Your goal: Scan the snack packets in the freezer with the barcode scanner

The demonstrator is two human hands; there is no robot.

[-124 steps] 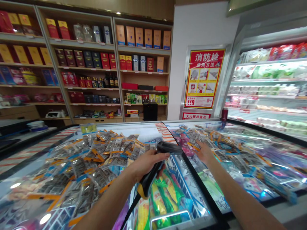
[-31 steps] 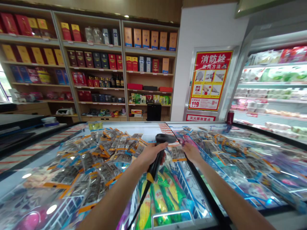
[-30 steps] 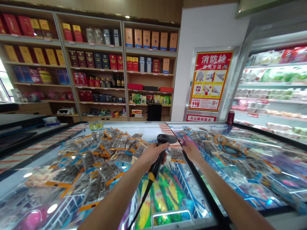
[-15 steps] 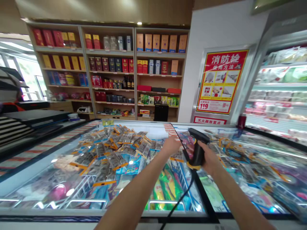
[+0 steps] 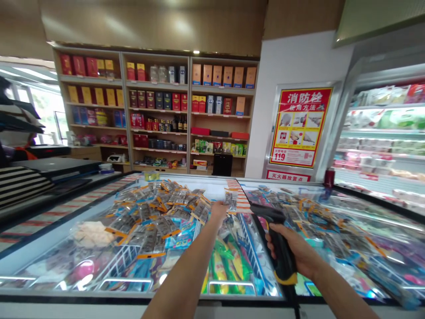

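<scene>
My right hand is wrapped round the grip of a black and yellow barcode scanner, its head tilted toward the left. A cable runs down from its base. My left hand is smeared by motion over the left half of the glass-topped chest freezer. At its fingertips is a clear snack packet with orange edges and dark contents, seemingly pinched there. To the left lies a heap of similar packets on the glass. Green and yellow packages show through the glass below my left forearm.
More packets lie on the freezer's right half, past the dark divider. A dark red cup-like object stands at the back right. Shelves of boxed goods, a red poster and a lit display fridge stand behind.
My left hand has moved left, away from the scanner, and the packet at its fingers has shifted that way. My right hand and the scanner have come lower and nearer me.
</scene>
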